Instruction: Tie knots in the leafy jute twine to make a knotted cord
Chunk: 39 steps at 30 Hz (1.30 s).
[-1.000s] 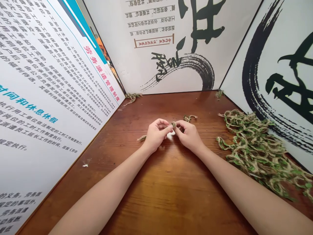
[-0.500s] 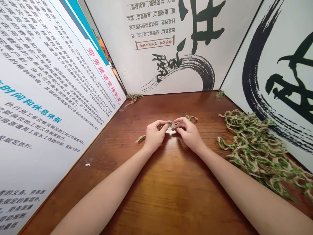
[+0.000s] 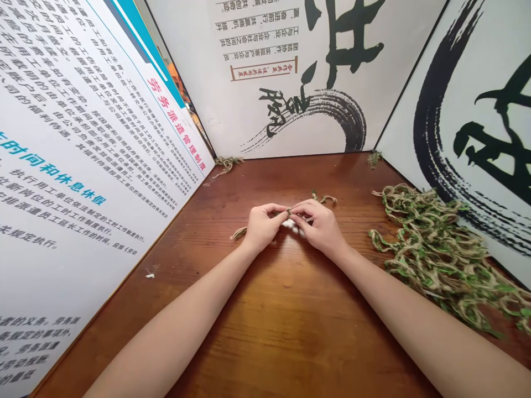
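Near the middle of the brown wooden table point(image 3: 249, 309), both hands pinch one piece of leafy jute twine point(image 3: 238, 233). My left hand point(image 3: 264, 225) is closed on it between thumb and fingers. Facing it, my right hand point(image 3: 317, 224) is closed on the same twine, its fingertips close against the left ones. One tan end of the twine sticks out to the left of my left hand, and a green and tan end shows beyond my right hand. The stretch between the fingertips is mostly hidden.
A large tangled pile of leafy twine point(image 3: 435, 254) lies at the right. Smaller bits of twine point(image 3: 227, 162) sit in the far left corner, with a green tuft point(image 3: 374, 159) in the far right corner. Printed boards point(image 3: 249, 121) wall in the table on three sides.
My right hand's fingertips have moved left, up against my left fingertips, closing the small gap with the twine between them. My left hand has stayed nearly still.
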Each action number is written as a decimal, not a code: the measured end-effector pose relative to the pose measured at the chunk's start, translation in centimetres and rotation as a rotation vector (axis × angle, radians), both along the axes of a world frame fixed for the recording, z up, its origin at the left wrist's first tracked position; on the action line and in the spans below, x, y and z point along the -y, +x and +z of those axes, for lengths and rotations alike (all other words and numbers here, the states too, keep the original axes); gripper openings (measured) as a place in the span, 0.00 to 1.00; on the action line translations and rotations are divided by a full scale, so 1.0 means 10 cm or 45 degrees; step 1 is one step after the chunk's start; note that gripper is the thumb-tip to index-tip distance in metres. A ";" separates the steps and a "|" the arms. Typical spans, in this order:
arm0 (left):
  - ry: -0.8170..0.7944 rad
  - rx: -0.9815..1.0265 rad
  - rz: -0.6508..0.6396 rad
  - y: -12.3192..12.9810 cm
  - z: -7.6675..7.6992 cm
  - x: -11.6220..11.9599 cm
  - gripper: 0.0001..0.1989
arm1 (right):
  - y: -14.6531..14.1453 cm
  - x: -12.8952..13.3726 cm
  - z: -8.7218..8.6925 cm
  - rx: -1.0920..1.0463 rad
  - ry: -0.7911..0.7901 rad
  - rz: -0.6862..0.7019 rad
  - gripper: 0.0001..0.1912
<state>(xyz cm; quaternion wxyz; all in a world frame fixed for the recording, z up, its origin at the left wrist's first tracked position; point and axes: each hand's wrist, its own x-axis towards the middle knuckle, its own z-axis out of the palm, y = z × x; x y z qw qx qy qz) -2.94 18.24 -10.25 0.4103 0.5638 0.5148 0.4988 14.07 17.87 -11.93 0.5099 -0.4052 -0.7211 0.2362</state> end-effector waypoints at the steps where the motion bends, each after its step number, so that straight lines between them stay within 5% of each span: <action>1: -0.012 0.000 -0.032 0.00 0.01 0.00 0.10 | 0.00 0.00 0.00 -0.038 -0.008 0.004 0.06; 8: -0.095 0.086 -0.187 -0.03 0.04 0.00 0.12 | 0.00 -0.02 0.00 -0.330 -0.337 0.136 0.12; 15: -0.089 0.091 -0.294 -0.06 0.02 0.02 0.13 | -0.03 0.00 0.03 -0.367 -0.368 0.132 0.13; 25: -0.027 0.081 -0.138 0.00 0.01 0.03 0.10 | 0.02 -0.02 0.03 -0.523 -0.523 0.261 0.16; 30: -0.028 0.115 -0.190 -0.01 0.00 0.02 0.11 | 0.02 -0.04 0.00 -0.454 -0.561 0.310 0.20; 39: -0.048 0.214 -0.222 -0.04 0.01 0.03 0.15 | 0.00 -0.02 0.03 -0.262 -0.508 0.195 0.12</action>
